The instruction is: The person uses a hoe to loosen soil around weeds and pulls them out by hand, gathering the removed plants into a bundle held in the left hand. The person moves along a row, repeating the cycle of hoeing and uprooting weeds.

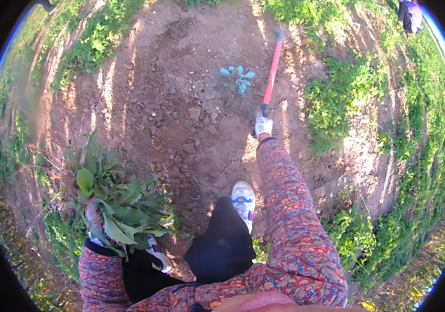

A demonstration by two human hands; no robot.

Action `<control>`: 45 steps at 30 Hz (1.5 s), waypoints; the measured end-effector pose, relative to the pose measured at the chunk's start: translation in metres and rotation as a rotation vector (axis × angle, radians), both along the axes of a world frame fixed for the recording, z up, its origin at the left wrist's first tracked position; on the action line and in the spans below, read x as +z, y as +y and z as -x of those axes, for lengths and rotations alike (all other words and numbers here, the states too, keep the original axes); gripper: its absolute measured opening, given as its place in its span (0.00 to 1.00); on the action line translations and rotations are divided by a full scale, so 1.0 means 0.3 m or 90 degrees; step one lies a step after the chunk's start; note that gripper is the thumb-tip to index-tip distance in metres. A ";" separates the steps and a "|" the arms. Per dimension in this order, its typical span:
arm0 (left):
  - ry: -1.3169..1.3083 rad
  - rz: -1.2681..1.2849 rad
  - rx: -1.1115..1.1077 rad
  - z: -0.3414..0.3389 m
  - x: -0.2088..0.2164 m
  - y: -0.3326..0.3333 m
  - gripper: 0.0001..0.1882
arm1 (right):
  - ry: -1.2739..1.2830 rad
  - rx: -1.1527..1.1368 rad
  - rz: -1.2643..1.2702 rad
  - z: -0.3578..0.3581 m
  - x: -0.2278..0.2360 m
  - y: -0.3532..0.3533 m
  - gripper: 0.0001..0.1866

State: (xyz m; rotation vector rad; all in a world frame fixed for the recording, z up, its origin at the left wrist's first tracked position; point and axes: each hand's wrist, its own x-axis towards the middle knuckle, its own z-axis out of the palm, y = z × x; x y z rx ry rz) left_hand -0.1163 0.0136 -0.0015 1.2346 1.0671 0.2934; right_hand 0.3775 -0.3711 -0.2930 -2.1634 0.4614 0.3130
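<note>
My right hand [263, 125], in a white glove, is closed round the dark grip of a tool with a long red handle [273, 70]. The tool reaches forward over bare soil; its grey far end is blurred, so its kind is unclear. Just left of the handle, a small blue-green leafy weed [239, 80] grows from the ground, apart from my hand. At lower left, my left hand [94, 221] grips a large bunch of pulled weeds [129, 208] with broad green leaves and dry reddish stems. The leaves hide most of its fingers.
Dry, cloddy soil [181, 67] lies ahead of my feet. Rows of green plants run along the left [95, 39] and right [345, 93]. My white shoe [243, 203] stands on the soil. Another person in purple [411, 15] is at the far right.
</note>
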 end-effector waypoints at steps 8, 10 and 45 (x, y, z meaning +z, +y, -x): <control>0.065 -0.143 -0.140 0.033 -0.001 0.012 0.16 | -0.175 -0.072 -0.099 0.183 0.071 -0.015 0.24; 0.105 -0.214 -0.185 0.100 -0.060 0.062 0.16 | -0.167 -0.083 -0.053 0.119 0.065 0.000 0.24; 0.059 -0.167 -0.214 0.001 0.030 -0.015 0.22 | 0.332 -0.090 -0.481 0.274 0.438 -0.138 0.24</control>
